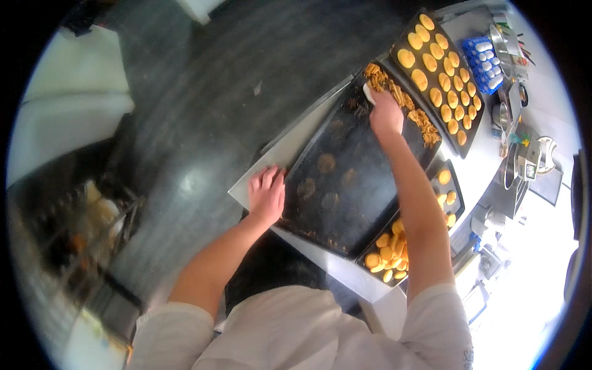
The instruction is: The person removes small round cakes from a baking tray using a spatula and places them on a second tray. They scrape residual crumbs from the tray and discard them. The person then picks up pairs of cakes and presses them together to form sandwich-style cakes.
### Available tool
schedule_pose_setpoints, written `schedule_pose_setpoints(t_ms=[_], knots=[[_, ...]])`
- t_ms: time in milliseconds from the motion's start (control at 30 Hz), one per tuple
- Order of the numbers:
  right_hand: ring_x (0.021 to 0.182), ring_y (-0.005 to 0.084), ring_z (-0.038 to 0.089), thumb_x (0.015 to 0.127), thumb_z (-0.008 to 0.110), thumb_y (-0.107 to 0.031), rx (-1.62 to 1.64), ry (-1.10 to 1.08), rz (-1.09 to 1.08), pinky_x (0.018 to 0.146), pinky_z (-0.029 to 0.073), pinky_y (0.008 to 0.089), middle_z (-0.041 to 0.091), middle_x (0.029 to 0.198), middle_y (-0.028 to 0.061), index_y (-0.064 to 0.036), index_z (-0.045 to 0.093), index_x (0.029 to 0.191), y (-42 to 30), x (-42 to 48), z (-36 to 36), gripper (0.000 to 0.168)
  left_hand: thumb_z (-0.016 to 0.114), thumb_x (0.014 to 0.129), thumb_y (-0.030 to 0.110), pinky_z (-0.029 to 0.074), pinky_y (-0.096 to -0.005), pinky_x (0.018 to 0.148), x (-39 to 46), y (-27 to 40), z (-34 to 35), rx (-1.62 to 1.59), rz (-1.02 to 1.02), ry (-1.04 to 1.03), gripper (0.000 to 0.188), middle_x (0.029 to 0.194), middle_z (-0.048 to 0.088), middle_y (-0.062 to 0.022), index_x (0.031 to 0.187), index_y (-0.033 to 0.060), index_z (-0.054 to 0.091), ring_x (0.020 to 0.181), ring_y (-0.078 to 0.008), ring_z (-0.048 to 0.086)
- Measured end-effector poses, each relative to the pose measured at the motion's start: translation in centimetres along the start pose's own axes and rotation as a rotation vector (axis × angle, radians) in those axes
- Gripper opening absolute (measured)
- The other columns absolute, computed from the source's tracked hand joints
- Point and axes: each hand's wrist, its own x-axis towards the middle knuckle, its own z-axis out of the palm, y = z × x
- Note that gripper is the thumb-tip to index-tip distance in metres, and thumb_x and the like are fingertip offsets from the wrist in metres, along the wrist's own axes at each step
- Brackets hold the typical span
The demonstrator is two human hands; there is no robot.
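Observation:
My right hand [386, 113] is closed on a small white scraper or cloth [368, 94], too little of it showing to tell which, at the far end of a dark baking tray [356, 185]. Beside it, brown baked scraps [407, 104] lie heaped along the tray's far right edge. Round marks and crumbs dot the tray's surface. My left hand [267, 193] rests with fingers spread on the pale tabletop [247, 179], against the tray's left edge, holding nothing.
Round yellow cookies fill a tray [474, 125] beyond the scraps. Another tray [367, 263] holds piled cookies, and a smaller one [455, 187] a few more. Farther right are a blue egg carton [471, 51], metal bowls [500, 115] and a scale [528, 166]. A rack [111, 231] stands left.

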Motion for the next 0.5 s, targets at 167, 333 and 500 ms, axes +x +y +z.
schedule_pose_setpoints(t_ms=[167,333,500], knots=[[0.127,0.0393,0.065,0.084,0.067,0.003,0.145,-0.233,-0.037,0.103,0.058,0.0495,0.066,0.137,0.0133,-0.017,0.071,0.138,-3.8,-15.6,0.6,0.058,0.062,0.105,0.016,0.034,-0.0557,0.121,-0.5,-0.3,-0.1,0.001,-0.035,0.008,0.047,0.16,0.049,-0.0118,0.152,0.0081,0.061,0.145,-0.0398,0.044],[0.13,0.0298,0.066,0.09,0.067,-0.004,0.123,-0.598,-0.109,0.101,0.063,0.0445,0.067,0.143,0.0058,-0.021,0.067,0.145,-5.0,-32.1,1.4,0.057,0.058,0.108,0.019,0.033,-0.0547,0.121,-0.6,-0.6,0.3,-0.091,-0.034,0.01,0.043,0.161,0.05,-0.0117,0.149,0.0085,0.064,0.145,-0.0394,0.044],[0.119,0.0224,0.068,0.093,0.065,-0.016,0.03,-0.374,-0.428,0.093,0.063,0.0382,0.067,0.124,0.0011,-0.011,0.068,0.14,-12.9,-37.4,2.9,0.048,0.058,0.107,0.021,0.033,-0.0539,0.12,-0.6,-0.9,0.6,-0.201,-0.046,0.037,0.04,0.157,0.054,-0.0109,0.144,0.0087,0.068,0.143,-0.0385,0.045]])
